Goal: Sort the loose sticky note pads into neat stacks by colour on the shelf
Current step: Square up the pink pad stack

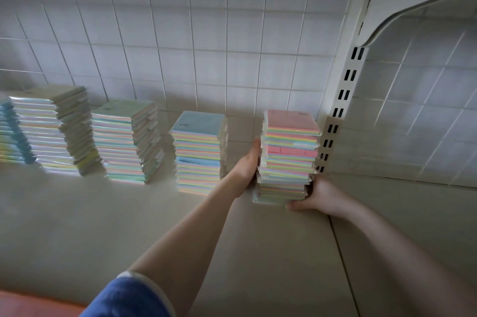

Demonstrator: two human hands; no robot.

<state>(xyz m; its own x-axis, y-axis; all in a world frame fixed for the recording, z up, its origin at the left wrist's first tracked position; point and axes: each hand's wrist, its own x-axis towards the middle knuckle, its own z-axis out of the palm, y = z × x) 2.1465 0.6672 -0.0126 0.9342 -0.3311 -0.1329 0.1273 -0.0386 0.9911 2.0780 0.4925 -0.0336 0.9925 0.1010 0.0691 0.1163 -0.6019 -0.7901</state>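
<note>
Both hands brace the pink-topped stack (290,154) just beside the slotted upright (343,99), left hand (247,164) flat against its side, right hand (313,196) cupping its base; its uneven pads could topple if pressure slips.

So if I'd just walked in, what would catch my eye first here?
Probably the row of pastel sticky note stacks along the shelf, standing before a white grid back panel. Your eye then goes to the pink-topped stack at the right end, rather crooked, which both hands steady: the left hand lies flat against its left side, and the right hand holds its base at the lower right.
</note>
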